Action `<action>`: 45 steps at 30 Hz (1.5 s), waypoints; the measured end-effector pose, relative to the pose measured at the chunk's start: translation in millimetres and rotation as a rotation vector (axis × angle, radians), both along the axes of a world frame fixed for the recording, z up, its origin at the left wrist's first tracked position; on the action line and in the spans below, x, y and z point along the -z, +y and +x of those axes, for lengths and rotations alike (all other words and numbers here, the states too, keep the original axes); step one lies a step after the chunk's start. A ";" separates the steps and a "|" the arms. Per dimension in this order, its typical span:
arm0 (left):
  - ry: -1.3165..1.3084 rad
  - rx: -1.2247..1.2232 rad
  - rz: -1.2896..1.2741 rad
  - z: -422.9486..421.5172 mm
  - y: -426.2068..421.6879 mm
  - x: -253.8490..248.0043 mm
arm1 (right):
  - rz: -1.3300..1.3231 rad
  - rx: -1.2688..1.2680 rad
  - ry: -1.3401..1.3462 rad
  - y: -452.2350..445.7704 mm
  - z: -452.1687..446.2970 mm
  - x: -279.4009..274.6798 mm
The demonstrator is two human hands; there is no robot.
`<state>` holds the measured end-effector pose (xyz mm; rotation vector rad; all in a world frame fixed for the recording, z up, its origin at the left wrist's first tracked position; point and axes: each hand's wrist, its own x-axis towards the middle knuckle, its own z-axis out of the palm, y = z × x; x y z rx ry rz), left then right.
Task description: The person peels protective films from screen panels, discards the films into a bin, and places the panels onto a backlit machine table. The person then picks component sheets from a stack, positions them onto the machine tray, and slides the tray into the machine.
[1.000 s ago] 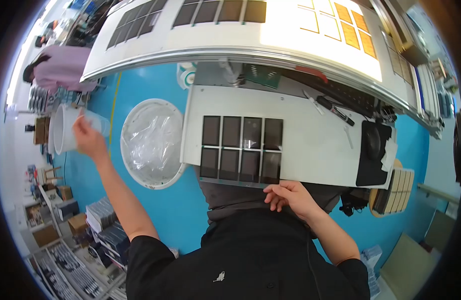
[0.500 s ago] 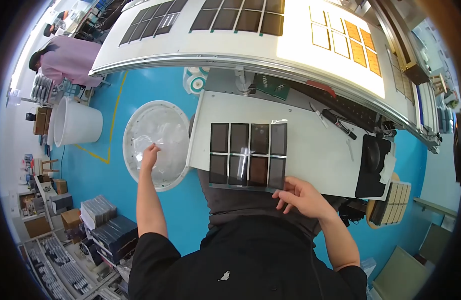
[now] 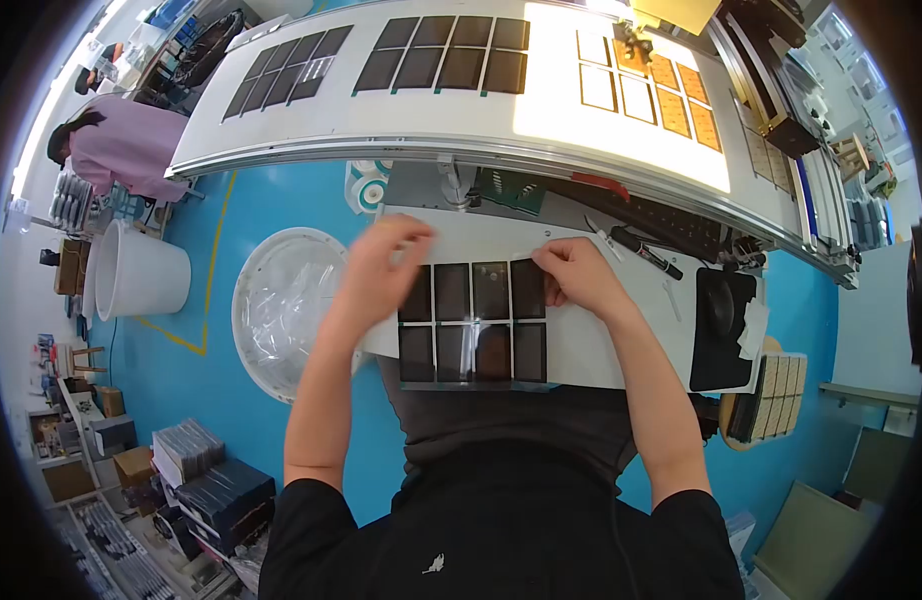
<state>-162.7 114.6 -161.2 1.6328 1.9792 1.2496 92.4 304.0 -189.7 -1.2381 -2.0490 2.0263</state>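
One eight-cell dark panel [image 3: 472,323], long axis nine-to-three; right hand [image 3: 581,274] nearer, touching the two-o'clock corner, grip unclear from here; left hand [image 3: 384,272] loosely open, ten o'clock

Everything's shot from one head-worn cam, tipped steeply down and a bit forward. The black shirt [image 3: 511,530] is caught close at the bottom, the dark panel [image 3: 489,350] near centre, the long white bench [image 3: 381,117] farther off up top; edges are bowed, fisheye-style.

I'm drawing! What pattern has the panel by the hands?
The panel has two rows of four dark rectangles; head view.
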 end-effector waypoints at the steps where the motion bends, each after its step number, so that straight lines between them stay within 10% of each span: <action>1: 0.025 0.084 -0.039 13.7 12.2 -1.3 | 0.008 -0.011 -0.002 0.8 -0.6 4.7; 11: -0.170 0.290 -0.425 42.1 72.2 1.7 | -0.076 0.099 0.281 -4.1 13.2 26.4; 23: 0.158 0.356 -0.111 38.7 70.1 20.2 | -0.071 0.099 0.257 -2.2 11.6 23.5; 34: 0.269 0.246 -0.480 22.1 -68.5 -27.1 | -0.042 0.181 0.181 -0.6 3.5 25.3; 45: 0.398 -0.854 -0.744 -164.3 -209.7 68.6 | 0.030 0.163 0.198 -6.3 1.7 20.2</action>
